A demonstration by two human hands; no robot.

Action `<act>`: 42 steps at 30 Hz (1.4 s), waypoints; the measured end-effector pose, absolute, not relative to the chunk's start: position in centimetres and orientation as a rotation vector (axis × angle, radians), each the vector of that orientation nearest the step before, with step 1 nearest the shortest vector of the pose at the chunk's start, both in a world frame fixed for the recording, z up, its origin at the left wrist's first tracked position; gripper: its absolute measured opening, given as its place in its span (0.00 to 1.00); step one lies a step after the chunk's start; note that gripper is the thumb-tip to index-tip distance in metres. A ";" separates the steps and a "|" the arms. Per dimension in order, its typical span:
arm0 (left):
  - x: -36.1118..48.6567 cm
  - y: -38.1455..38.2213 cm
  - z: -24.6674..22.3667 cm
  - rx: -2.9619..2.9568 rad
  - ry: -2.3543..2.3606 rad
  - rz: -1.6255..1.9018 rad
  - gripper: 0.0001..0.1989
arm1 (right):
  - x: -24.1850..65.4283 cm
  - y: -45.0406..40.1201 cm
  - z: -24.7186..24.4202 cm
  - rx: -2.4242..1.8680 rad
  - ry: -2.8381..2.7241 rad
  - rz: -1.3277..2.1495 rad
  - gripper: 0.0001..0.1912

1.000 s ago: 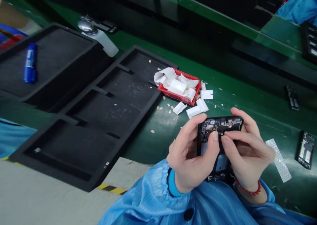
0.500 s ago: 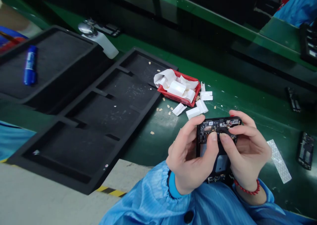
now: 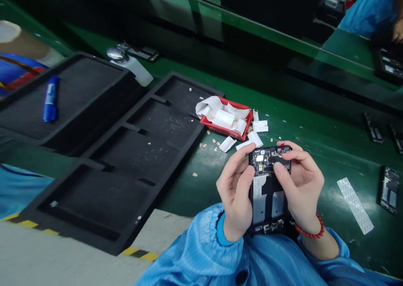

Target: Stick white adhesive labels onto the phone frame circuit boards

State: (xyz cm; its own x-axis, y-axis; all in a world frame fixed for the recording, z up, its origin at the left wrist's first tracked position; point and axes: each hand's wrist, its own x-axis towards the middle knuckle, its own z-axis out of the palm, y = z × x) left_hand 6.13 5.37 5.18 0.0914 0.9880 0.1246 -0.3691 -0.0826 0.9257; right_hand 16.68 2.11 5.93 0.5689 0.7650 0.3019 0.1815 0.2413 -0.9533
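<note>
An opened phone body (image 3: 268,193), its circuit board showing at the top end, is held upright between my two hands. My left hand (image 3: 236,193) grips its left edge, with the thumb at the upper left corner. On the right side, my right hand (image 3: 299,185) holds the upper corner, and its thumb presses on the board. Beyond the phone sits a red tray (image 3: 220,130) filled with white paper pieces. Several white strips (image 3: 227,144) lie beside that tray.
A long black compartment tray (image 3: 151,145) lies left of centre. A blue marker (image 3: 50,99) rests on a black case (image 3: 85,89). A sticker sheet (image 3: 355,205) and another phone body (image 3: 389,189) lie at right. A person's blue sleeve (image 3: 368,11) shows at upper right.
My left thumb has moved off the board to the phone's left edge, uncovering more of the board. My right hand has shifted left with the phone.
</note>
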 end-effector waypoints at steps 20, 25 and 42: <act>-6.2 8.5 2.7 0.850 1.515 1.233 0.11 | 20.4 3.5 -1.1 -1.626 -1.479 0.631 0.08; -5.7 8.2 1.0 0.985 1.544 1.212 0.11 | 17.4 4.5 -3.8 -1.581 -1.765 0.795 0.04; 0.6 6.4 3.3 1.639 1.053 0.939 0.04 | 18.7 0.8 3.9 -1.400 -1.733 0.605 0.02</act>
